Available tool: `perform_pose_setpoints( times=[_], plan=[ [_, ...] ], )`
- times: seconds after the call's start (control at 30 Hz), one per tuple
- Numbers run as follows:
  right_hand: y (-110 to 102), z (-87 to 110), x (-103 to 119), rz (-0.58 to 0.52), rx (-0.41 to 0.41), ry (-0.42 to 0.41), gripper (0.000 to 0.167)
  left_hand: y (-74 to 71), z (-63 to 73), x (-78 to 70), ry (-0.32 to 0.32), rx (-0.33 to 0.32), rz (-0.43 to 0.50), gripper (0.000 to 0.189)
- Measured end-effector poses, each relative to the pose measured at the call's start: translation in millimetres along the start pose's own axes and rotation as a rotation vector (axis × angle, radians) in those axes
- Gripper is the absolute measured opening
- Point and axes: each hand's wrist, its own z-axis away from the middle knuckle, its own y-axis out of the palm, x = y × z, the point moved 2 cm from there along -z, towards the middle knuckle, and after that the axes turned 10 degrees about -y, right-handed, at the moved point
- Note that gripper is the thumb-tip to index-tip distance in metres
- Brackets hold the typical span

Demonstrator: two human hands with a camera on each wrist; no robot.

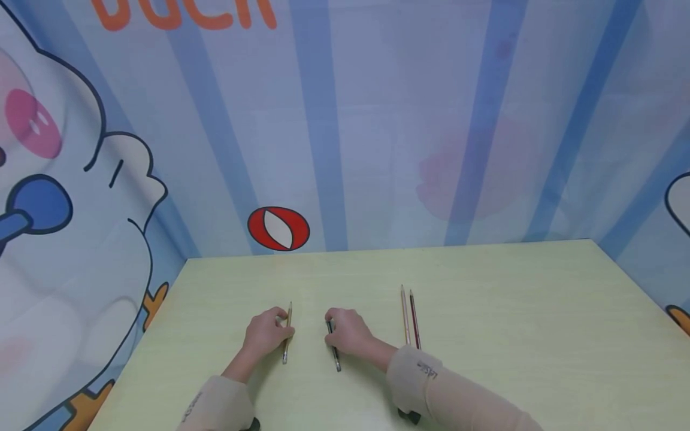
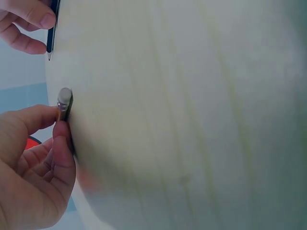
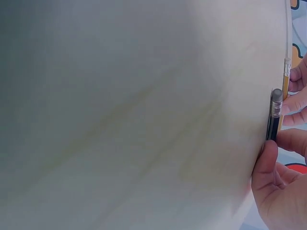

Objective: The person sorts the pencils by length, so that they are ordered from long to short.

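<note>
My left hand (image 1: 264,333) pinches a yellow pencil (image 1: 285,354) between thumb and fingers, left of the table's middle. The pencil's point faces away from me, its eraser end (image 2: 65,96) towards me. A short way to the right, my right hand (image 1: 350,332) grips a black pencil (image 1: 336,360) the same way; its metal band and grey eraser (image 3: 277,96) show in the right wrist view. Both pencils lie low over the table, roughly side by side with a gap between them. The fingers hide the middle of each pencil.
Beyond the right wrist, a pale pinkish pencil (image 1: 405,314) and a dark red pencil (image 1: 414,317) lie together on the light wooden table (image 1: 512,311), their near ends hidden by the right sleeve (image 1: 420,380). A printed blue curtain (image 1: 377,149) stands behind the table's back edge.
</note>
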Motion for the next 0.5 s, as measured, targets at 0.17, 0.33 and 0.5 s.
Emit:
perform_pose_setpoints(
  times=[0.17,0.33,0.5],
  plan=[
    [0.0,0.0,0.5,0.007,-0.001,0.011,0.033,-1.1,1.5,-1.5,0.018,-0.015,-0.011,0.03],
    [0.2,0.8,2.4,0.001,-0.006,0.046,0.035,-0.9,3.5,-3.6,0.037,-0.03,-0.026,0.029],
    [-0.3,0.7,4.9,0.003,-0.018,0.076,0.035,1.0,3.2,-4.4,0.025,-0.026,-0.04,0.031]
  ],
)
